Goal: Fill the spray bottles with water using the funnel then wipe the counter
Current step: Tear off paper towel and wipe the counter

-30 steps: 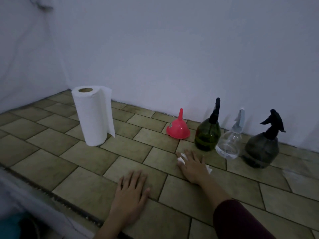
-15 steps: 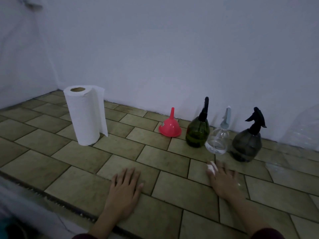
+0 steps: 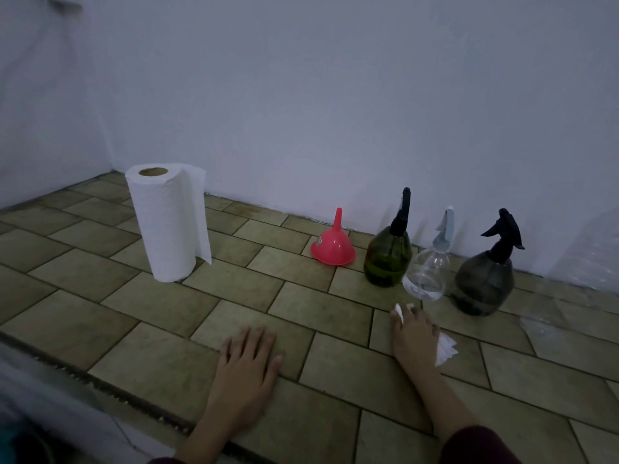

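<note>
Wiping step. Right hand point(image 3: 413, 339) pressing paper towel point(image 3: 445, 351) flat on tiled surface point(image 3: 160, 309), at 6 o'clock from clear bottle point(image 3: 427, 272). Left hand point(image 3: 246, 363) released, bracing. Best kept flat, strokes overlapping — clear of bottles and funnel point(image 3: 332, 247).

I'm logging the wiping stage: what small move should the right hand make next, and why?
Probably slide the paper towel sideways over the next tiles of the counter: the right hand presses it flat just before the clear bottle, and the left hand only braces.
</note>
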